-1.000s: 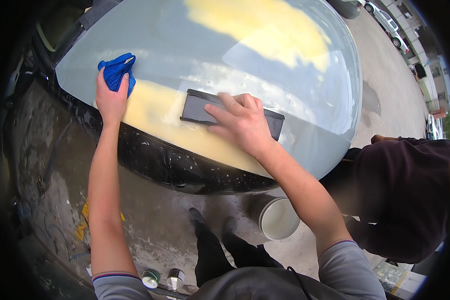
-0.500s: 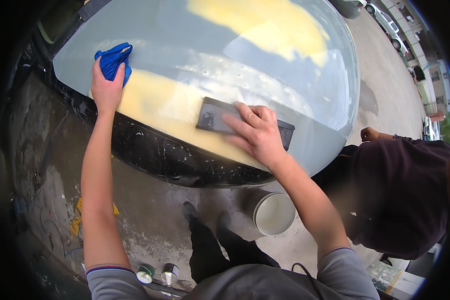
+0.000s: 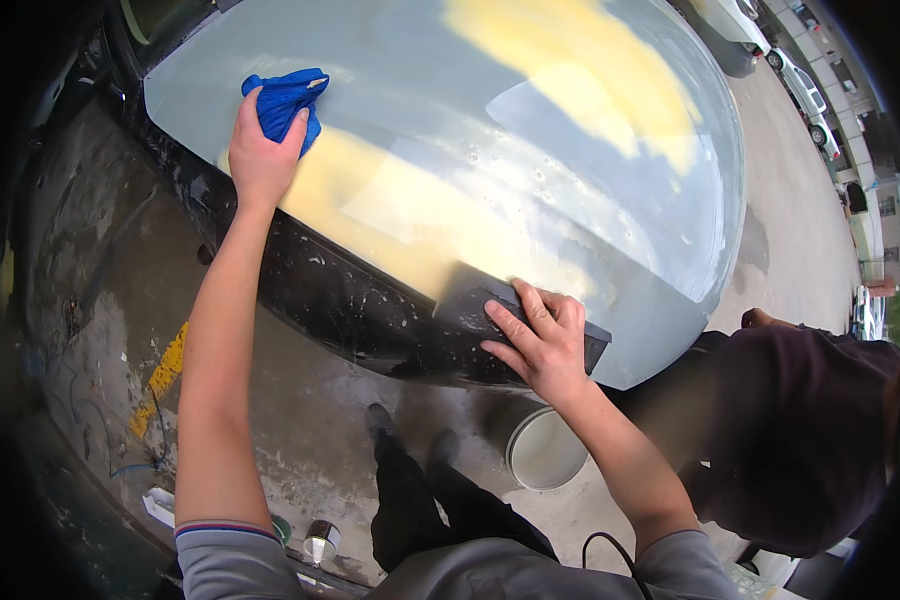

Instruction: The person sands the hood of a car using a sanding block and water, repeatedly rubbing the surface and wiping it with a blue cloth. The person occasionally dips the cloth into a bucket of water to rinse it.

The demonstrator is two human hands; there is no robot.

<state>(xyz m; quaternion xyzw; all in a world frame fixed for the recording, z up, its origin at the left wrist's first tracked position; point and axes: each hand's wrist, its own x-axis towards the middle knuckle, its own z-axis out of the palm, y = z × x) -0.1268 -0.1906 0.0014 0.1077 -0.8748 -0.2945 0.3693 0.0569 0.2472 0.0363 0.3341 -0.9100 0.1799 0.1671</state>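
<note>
A car's hood (image 3: 380,60), grey with yellow filler patches and wet-looking shine, fills the upper part of the head view. My left hand (image 3: 261,165) grips a bunched blue cloth (image 3: 292,97) resting on the hood at the left. Under my right hand (image 3: 548,345) is a long, dark grey sanding block (image 3: 467,300), fingers and thumb closed over it. The block lies across the near edge of the hood, right of the near yellow patch, and its left end is blurred. Black, speckled bodywork (image 3: 350,315) runs below that edge.
A pale bucket (image 3: 546,452) stands on the floor below my right hand. Another person in dark clothes (image 3: 805,430) is close on the right. A tin (image 3: 321,541) sits near my left sleeve. Parked cars (image 3: 802,88) stand at the far right.
My right hand has drawn the sanding block toward me, to the hood's near edge. The cloth is still in my left hand. The whole view has shifted somewhat.
</note>
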